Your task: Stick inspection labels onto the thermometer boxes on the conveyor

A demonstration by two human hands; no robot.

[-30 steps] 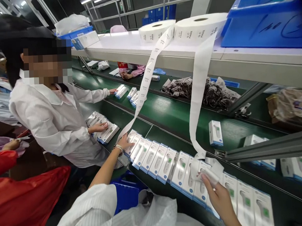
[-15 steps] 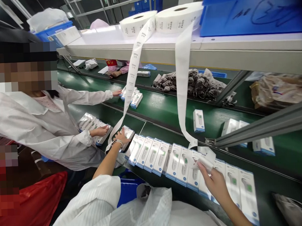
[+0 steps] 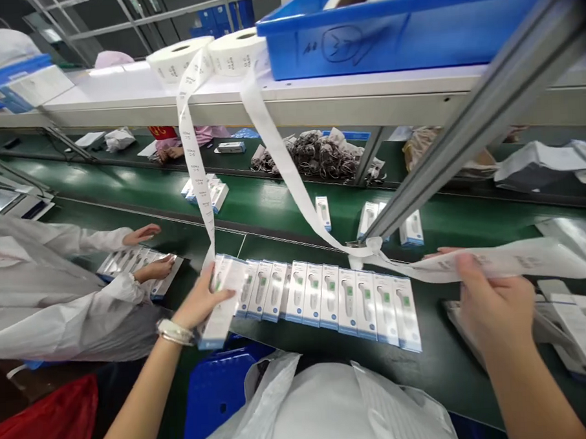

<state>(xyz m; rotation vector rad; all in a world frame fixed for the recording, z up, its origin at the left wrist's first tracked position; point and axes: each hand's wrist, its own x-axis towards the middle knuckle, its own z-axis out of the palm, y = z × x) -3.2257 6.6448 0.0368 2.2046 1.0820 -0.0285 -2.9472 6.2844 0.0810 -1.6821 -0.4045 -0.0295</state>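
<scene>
My left hand (image 3: pixel 206 299) grips a white box (image 3: pixel 229 306) at the left end of a row, its thumb across the face. The box stands tilted against its neighbours. To its right, a row of similar white boxes (image 3: pixel 330 295) lies side by side, each printed with a handheld device with a green display. Far to the right, my right hand (image 3: pixel 498 301) pinches a strip of white labels (image 3: pixel 513 260) between thumb and fingers. The strip is stretched over the bench, and its far end sticks out beyond my hand.
Two label rolls (image 3: pixel 237 50) and a blue bin (image 3: pixel 363 45) sit on the shelf above. A slanted metal post (image 3: pixel 445 135) crosses the right side. A co-worker's hands (image 3: pixel 154 267) are over more boxes at left. A green conveyor belt (image 3: pixel 273 210) runs behind, carrying several boxes.
My right hand has moved right, drawing out the label strip away from the row. My left hand now grips the end box. The view has turned right; the co-worker's far hand has come back from the belt.
</scene>
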